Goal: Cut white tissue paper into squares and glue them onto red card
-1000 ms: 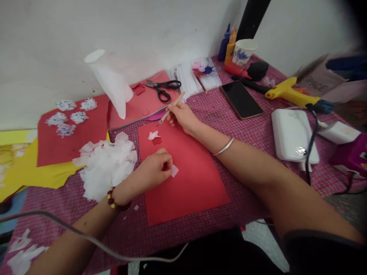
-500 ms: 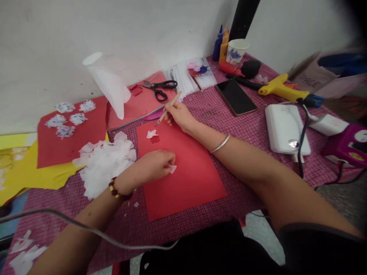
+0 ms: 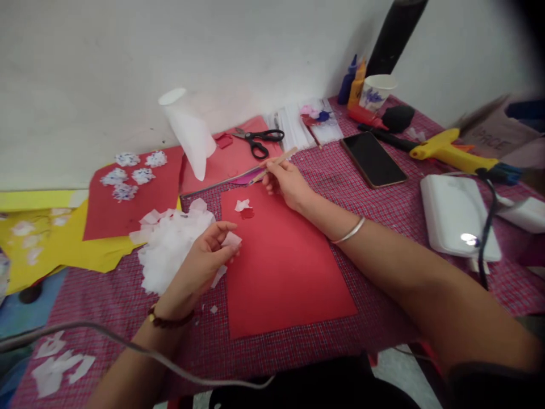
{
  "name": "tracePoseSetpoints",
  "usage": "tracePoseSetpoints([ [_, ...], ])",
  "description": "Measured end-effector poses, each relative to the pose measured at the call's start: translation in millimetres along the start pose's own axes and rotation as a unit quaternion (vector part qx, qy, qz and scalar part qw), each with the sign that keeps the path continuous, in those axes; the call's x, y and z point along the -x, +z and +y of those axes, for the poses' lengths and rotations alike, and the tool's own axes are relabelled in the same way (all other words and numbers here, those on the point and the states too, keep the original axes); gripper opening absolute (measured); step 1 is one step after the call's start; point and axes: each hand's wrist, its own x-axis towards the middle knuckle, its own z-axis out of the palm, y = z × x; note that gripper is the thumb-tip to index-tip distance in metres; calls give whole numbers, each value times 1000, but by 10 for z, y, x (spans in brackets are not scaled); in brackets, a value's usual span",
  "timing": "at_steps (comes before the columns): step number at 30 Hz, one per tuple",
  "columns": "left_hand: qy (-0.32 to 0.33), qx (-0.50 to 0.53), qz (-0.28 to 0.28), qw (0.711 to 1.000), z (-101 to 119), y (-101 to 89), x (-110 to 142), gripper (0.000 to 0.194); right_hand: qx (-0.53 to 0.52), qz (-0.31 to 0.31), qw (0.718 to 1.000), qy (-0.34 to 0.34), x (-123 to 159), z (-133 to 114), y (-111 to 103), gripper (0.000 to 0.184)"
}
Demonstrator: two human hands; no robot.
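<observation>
My right hand (image 3: 286,183) grips a thin wooden stick (image 3: 286,157) with a dark, bluish tip, over the top edge of a red paper sheet (image 3: 281,272). Whether it is a brush or a pencil I cannot tell. A small piece of white paper (image 3: 233,240) is held at the thumb and fingers of my left hand (image 3: 208,258), by the sheet's left edge. Just left of that hand lies a heap of white paper pieces (image 3: 170,241). On the sheet's upper left sit a crumpled white paper bit (image 3: 243,205) and a wet-looking red spot (image 3: 247,214).
Black-handled scissors (image 3: 259,142), a white paper cone (image 3: 189,133) and red paper with several speckled paper flowers (image 3: 143,175) are at the back. A phone (image 3: 374,159), a yellow glue gun (image 3: 447,152) and a white power bank (image 3: 457,216) lie right. A cable (image 3: 128,341) crosses the foreground.
My left hand has moved left from over the red sheet to its edge beside the heap, and its fingers have loosened. The stick's tip has lifted away from the crumpled bit. The view has shifted.
</observation>
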Motion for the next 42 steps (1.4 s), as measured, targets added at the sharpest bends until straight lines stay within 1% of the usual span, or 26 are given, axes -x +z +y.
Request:
tracePoseSetpoints([
  [2, 4, 35, 41, 999, -39, -29, -17, 42, -13, -29, 999, 2, 91, -4, 31, 12],
  [3, 2, 53, 53, 997, -52, -44, -29, 41, -16, -48, 999, 0, 149, -4, 55, 12],
  [6, -21, 116, 67, 991, -75, -92, -50, 30, -14, -118, 993, -9, 349, 8, 147, 16],
  [8, -45, 166, 81, 982, -89, -125, -51, 22, 7, -158, 987, -15, 473, 25, 208, 18],
  [10, -67, 210, 100, 970, -106, -151, -51, 15, 45, -185, 981, -26, 560, 46, 252, 21],
  [12, -76, 239, 110, 962, -121, -167, -57, 13, 87, -199, 975, -41, 608, 66, 275, 23],
  [15, -79, 259, 116, 956, -134, -172, -71, 13, 126, -205, 969, -54, 627, 83, 281, 24],
  [19, -89, 259, 116, 955, -139, -151, -73, 13, 140, -209, 967, -50, 622, 91, 280, 25],
  [23, -81, 256, 111, 957, -153, -129, -68, 14, 155, -213, 964, -43, 625, 102, 286, 27],
  [27, -69, 249, 110, 960, -161, -123, -67, 10, 165, -216, 961, -48, 635, 120, 285, 26],
  [31, -57, 233, 95, 966, -152, -114, -52, 14, 160, -220, 961, -52, 642, 136, 280, 25],
  [35, -36, 219, 95, 970, -138, -99, -27, 21, 159, -205, 965, -49, 642, 147, 283, 27],
  [39, -15, 256, 85, 963, -138, -101, -16, 26, 136, -185, 972, -37, 638, 161, 286, 27],
  [42, -18, 283, 77, 956, -146, -112, -20, 25, 100, -178, 979, -23, 636, 168, 293, 26],
])
